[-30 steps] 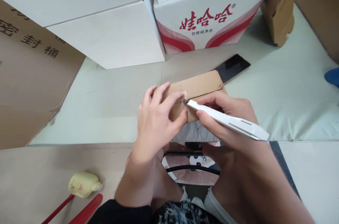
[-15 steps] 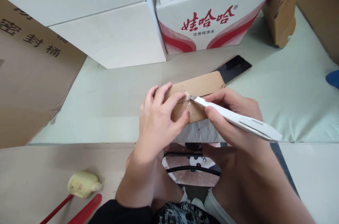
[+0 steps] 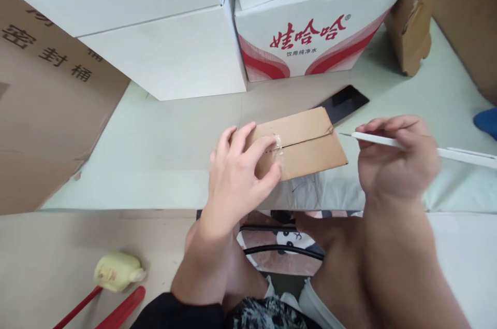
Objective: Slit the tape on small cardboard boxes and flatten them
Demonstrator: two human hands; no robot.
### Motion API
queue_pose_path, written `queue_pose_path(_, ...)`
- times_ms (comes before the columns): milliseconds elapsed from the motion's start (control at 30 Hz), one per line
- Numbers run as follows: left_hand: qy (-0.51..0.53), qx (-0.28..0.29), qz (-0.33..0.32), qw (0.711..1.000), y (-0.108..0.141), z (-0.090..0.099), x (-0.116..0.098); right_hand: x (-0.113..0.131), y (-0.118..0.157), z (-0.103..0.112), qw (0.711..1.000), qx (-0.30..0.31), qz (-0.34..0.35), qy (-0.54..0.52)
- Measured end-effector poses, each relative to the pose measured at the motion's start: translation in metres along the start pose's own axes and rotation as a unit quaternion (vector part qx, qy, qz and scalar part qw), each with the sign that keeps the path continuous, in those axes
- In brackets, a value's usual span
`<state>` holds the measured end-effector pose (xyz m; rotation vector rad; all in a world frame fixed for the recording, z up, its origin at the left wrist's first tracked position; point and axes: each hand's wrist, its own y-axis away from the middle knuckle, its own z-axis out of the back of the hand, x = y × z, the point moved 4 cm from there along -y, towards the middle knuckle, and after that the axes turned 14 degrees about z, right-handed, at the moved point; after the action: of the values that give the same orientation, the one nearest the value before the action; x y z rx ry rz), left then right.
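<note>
On the floor at the lower left, a pale yellow bottle (image 3: 114, 272) lies on its side near long red pieces (image 3: 122, 308). The left hand (image 3: 243, 168) is spread over the left end of a flat, brown cardboard box (image 3: 312, 155), fingers and thumb resting beside clear, shiny tape (image 3: 278, 148) across its seam. The box lies on the desk (image 3: 163, 163), which has a pale green cover, near its front edge. The right hand (image 3: 399, 160) grasps a slim, white-handled knife (image 3: 376, 138), its thin blade just beyond the box's right end, apart from it. Past the box's far right corner, a flat, black, rectangular slab (image 3: 348, 102) shows partly. Farther back stand a plain white carton (image 3: 166, 62) and a white carton with red lettering (image 3: 310, 41).
</note>
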<state>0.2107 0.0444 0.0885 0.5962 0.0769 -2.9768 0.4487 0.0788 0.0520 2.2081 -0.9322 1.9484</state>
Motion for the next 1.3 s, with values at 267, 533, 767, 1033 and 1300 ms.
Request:
queue_pose_path(267,0.001,0.001,-0.007,1.000,0.001,0.001,0.000,-0.044,0.007,0.001,0.930,0.253,-0.118,0.240)
queue_pose_path(533,0.002,0.003,-0.009,1.000,0.002,0.001,0.000,-0.052,0.009,0.007,0.816,0.382,-0.117,0.417)
queue_pose_path(767,0.006,-0.010,-0.015,1.000,0.002,0.000,0.001,-0.041,0.004,0.003,0.849,0.331,-0.100,0.399)
queue_pose_path(1033,0.011,-0.014,-0.020,1.000,0.000,-0.002,0.002,0.002,0.010,-0.005,0.951,0.204,0.150,0.179)
queue_pose_path(1300,0.020,-0.025,-0.028,0.999,0.000,-0.003,0.003,0.010,0.030,-0.035,0.868,0.333,0.301,0.213)
